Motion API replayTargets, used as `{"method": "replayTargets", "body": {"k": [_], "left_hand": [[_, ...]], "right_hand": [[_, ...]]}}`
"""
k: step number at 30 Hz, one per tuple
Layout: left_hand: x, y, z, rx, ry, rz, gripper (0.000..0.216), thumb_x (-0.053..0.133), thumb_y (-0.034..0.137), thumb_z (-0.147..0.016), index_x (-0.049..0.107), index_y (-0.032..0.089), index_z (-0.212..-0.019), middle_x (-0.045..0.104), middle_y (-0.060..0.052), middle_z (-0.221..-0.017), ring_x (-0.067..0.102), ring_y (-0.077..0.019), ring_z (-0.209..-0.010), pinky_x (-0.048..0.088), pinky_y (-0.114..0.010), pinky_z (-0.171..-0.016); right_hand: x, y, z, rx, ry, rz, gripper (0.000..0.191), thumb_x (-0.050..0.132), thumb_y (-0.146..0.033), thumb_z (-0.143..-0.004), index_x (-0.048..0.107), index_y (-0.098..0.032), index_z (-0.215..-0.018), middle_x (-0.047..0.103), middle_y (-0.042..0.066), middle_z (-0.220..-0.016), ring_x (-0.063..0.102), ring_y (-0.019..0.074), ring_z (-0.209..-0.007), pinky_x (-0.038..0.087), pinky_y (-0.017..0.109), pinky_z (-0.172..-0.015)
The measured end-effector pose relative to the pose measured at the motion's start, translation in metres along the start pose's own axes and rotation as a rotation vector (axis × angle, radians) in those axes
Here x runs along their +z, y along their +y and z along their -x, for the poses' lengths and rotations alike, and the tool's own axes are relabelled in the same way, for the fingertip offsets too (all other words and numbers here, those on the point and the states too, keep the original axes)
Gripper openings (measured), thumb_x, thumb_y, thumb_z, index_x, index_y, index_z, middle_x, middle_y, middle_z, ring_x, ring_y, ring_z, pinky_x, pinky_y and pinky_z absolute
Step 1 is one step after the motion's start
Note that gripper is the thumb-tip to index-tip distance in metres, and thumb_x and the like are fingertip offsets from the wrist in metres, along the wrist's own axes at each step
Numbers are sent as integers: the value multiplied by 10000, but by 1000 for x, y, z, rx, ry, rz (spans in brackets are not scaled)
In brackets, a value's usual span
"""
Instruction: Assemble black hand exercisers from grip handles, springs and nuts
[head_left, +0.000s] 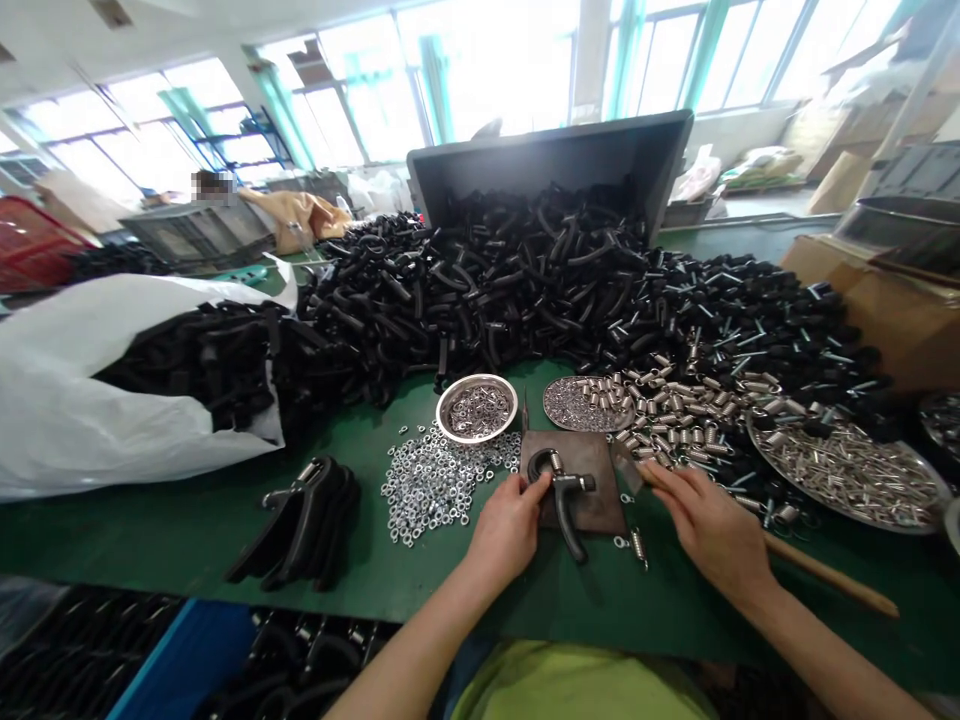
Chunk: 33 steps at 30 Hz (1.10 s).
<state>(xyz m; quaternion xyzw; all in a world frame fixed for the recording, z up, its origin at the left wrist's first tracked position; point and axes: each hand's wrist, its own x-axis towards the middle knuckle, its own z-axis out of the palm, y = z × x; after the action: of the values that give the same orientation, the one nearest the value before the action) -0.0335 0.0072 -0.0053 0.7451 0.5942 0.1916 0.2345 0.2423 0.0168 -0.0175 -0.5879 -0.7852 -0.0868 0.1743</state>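
My left hand [504,528] is closed on a black hand-grip exerciser [568,515] with a coil spring at its top, pinching one side between thumb and fingers. The exerciser lies over a flat square metal plate [604,512], its lower handle reaching past the plate's near edge. In my right hand [709,525] is a hammer [832,573], the fingers wrapped round its wooden handle. The hammer's metal head [627,470] is beside the plate's right edge, apart from the exerciser. A loose spring [638,547] and a few small nuts lie near the plate's lower right corner.
Left of the plate are a bowl of small parts [477,378] and scattered nuts [427,490]. Assembled exercisers [315,520] stand farther left. Springs [679,410] and a tray of pins [862,470] lie right. Black handles [510,280] spill from a tipped bin [551,145] behind.
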Motion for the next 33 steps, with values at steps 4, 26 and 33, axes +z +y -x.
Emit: {"method": "replayTargets", "body": {"k": [4,26,33], "left_hand": [[4,2,-2,-348,-92,884,430,511,219,-825,513,172,-1253,598,-87,-921,591,-157,-709,496,-259,-557],[-21,19,-30,-91,58,549,262,549,285,-822,659,178,-1035,670,-71,-1007,614,-177,-883,481,-306,-803],[-4,12,-143,28,101,-127,163,559,204,-798,708,181,-859,644,-64,-901,569,-195,-952,425,-306,-883]], "right_hand": [[7,36,35,-8,22,115,327,424,-262,-896,601,-221,-1168,608,99,-972,558,226,-843,409,338,-729],[-3,-21,-41,-64,-171,-48,248,383,-274,-906,602,-224,-1013,638,58,-957,574,189,-901,417,279,-688],[21,-6,-128,100,-265,124,251,416,-187,-860,647,-151,-954,628,146,-934,572,252,-900,433,316,-651]]}}
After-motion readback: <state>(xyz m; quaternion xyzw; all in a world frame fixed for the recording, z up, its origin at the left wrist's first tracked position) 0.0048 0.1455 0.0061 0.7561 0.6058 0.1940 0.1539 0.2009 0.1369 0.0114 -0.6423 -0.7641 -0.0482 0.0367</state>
